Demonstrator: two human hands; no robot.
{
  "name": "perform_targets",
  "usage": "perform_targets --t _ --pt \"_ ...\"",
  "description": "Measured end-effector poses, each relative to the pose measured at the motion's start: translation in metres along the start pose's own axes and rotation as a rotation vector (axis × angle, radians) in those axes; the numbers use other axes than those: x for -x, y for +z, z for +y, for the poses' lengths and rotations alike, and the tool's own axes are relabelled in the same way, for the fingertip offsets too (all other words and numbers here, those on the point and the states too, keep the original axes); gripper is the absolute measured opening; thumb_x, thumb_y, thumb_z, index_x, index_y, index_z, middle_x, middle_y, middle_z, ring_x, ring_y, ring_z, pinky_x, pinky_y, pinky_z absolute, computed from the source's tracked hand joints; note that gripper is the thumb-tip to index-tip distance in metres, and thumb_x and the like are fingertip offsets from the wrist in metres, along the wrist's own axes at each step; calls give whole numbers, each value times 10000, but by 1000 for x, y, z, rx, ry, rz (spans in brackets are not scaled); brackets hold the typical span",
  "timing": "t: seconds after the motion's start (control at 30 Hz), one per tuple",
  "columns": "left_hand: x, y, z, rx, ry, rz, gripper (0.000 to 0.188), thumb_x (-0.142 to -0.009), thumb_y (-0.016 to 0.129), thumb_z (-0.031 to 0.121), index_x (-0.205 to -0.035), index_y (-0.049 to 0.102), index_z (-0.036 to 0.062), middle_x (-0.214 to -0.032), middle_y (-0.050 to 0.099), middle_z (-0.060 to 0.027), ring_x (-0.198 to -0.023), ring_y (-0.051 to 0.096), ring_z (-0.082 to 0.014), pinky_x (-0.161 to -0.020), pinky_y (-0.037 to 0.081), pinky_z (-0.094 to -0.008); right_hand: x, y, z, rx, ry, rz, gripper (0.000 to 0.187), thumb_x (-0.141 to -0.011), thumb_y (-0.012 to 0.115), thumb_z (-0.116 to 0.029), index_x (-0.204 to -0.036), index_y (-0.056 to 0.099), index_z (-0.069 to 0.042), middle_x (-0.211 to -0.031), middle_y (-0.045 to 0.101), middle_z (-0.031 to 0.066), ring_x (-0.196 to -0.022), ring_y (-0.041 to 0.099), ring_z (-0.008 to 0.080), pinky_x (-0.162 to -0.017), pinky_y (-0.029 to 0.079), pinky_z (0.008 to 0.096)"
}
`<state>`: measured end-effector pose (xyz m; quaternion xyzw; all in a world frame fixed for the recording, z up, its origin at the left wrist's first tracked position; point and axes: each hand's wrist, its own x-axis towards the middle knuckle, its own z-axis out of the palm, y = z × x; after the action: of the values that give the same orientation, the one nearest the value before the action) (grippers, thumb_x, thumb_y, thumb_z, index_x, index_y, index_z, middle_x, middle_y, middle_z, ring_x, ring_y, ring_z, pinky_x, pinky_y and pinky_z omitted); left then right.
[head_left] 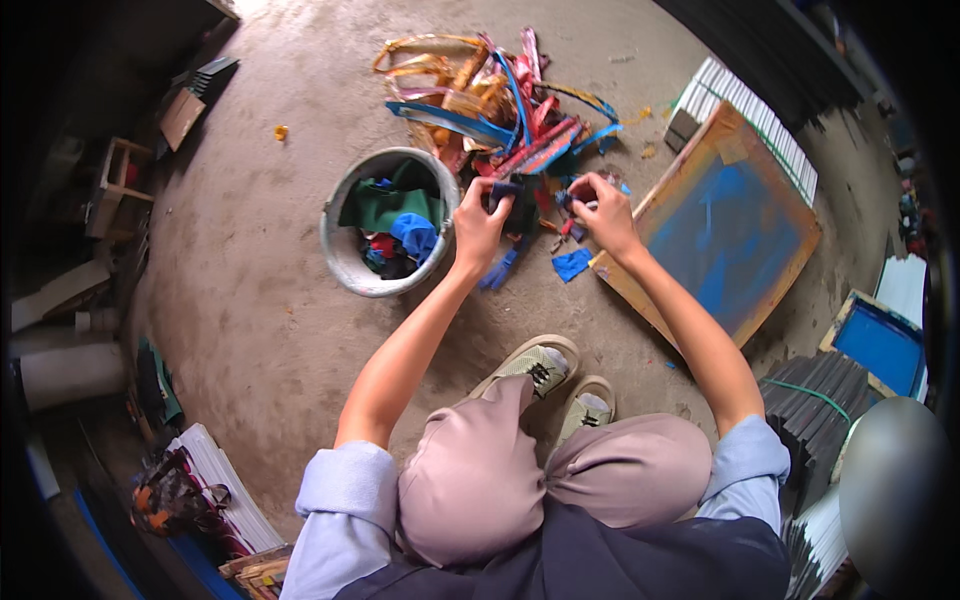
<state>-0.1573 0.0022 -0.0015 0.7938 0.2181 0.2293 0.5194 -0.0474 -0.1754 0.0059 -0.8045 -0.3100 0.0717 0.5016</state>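
Note:
Over the floor in front of my feet, my left hand (482,218) is closed, pinching a dark blue scrap (506,188) between thumb and fingers. My right hand (608,212) sits a little apart from it, thumb and fingers pinched on a small dark scrap (566,201) whose kind is unclear. Just left of my left hand stands a grey bucket (334,232) with green cloth (395,211), a blue cloth (414,236) and other scraps inside. Below and between my hands lie small loose pieces, among them a bright blue scrap (571,265).
Beyond my hands spreads a pile of orange, red and blue plastic strips (480,90). A wood-framed panel smeared with blue (715,235) lies close by my right forearm. Stacked dark sheets (815,405) stand farther right; my shoes (540,370) are below my hands.

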Motion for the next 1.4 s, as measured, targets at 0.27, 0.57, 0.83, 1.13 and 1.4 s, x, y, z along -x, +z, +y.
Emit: perform_targets --t 0.27,0.57,0.83,1.13,1.4 --pt "-73 -97 33 -280 228 -54 429 -795 722 193 -1181 587 64 -1115 639 -145 -1073 614 -257 -928 465 -344 -106 34 -63 354 -238 129 352 -794 680 -152 -1111 602 -19 -1123 565 219 -1078 555 370 -946 449 424" --pt "26 -165 -82 -275 -8 133 204 -817 661 116 -1016 663 70 -987 629 -113 -962 609 -277 -877 468 -381 -53 138 -70 268 -209 -486 169 -868 606 -115 -972 674 0 -961 646 181 -906 641 333 -826 504 400" --pt "26 -152 -93 -209 0 351 160 -840 618 38 -992 661 66 -998 622 -82 -988 581 -247 -880 451 -364 -66 235 -49 523 -276 -331 467 -778 654 -43 -1221 519 20 -1133 568 195 -1104 525 355 -960 439 429" --pt "7 -155 -60 -60 185 464 268 -888 594 155 -1137 588 54 -1142 562 -111 -1118 537 -263 -960 419 -372 -77 186 -121 347 -370 -255 227 -766 716 -159 -969 660 -73 -1009 638 97 -1102 499 288 -936 388 435" --pt "-51 -173 13 -55 338 -323 257 -908 628 216 -1058 630 8 -870 620 -124 -797 617 -251 -728 472 -353 -81 91 -175 254 -400 -246 239 -790 738 -231 -967 696 -77 -880 615 81 -870 560 206 -774 465 336"
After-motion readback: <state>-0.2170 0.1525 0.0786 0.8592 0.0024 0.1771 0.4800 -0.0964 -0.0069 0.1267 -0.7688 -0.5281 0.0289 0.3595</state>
